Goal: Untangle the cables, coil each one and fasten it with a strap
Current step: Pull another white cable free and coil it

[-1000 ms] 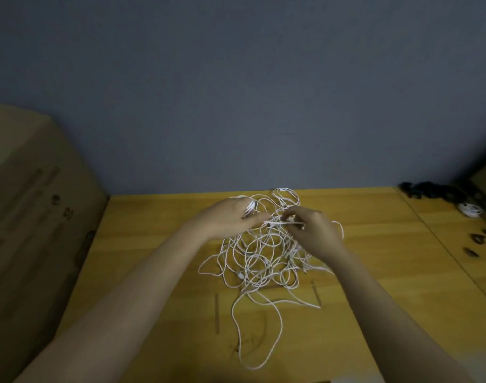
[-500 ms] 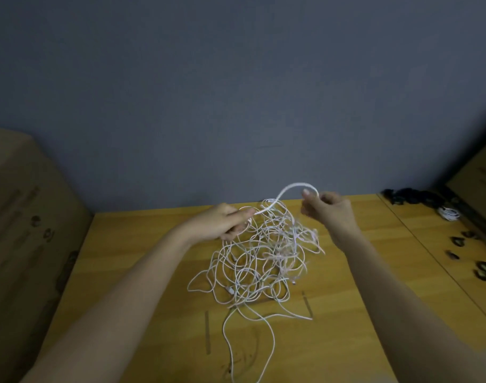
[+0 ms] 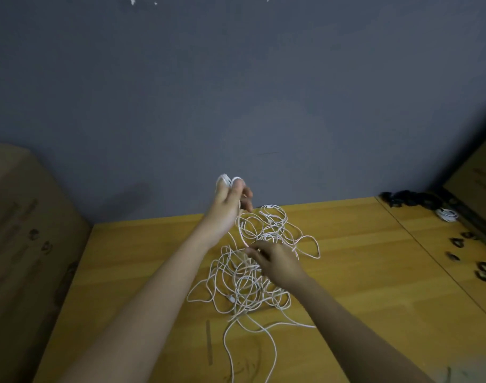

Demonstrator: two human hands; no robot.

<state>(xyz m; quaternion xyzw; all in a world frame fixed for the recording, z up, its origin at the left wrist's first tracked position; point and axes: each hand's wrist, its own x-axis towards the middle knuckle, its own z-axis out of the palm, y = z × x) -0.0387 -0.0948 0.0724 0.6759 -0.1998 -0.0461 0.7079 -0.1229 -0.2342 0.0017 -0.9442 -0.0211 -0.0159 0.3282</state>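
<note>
Wall behind was grey-blue, filling the upper half of what we saw. Worktop, yellow wood, ran below it, with a cardboard box against its left edge and another box at far right. Tangle of white cables lay mid-worktop, loops spread out and overlapping; one loose end trailed toward the near edge. Our left hand was raised above the far side of the tangle, fingers curled round a white cable loop that showed over the fingertips, strand hanging from it down into the pile. Our right hand sat low on top of the tangle, fingers bent into the strands; looked like a pinch on one of them, though motion blur kept us from seeing which. A dark heap of straps sat at the far right corner, a coiled white cable just beside it. Smaller dark strap pieces lay scattered along the right edge, well apart from the tangle.
</note>
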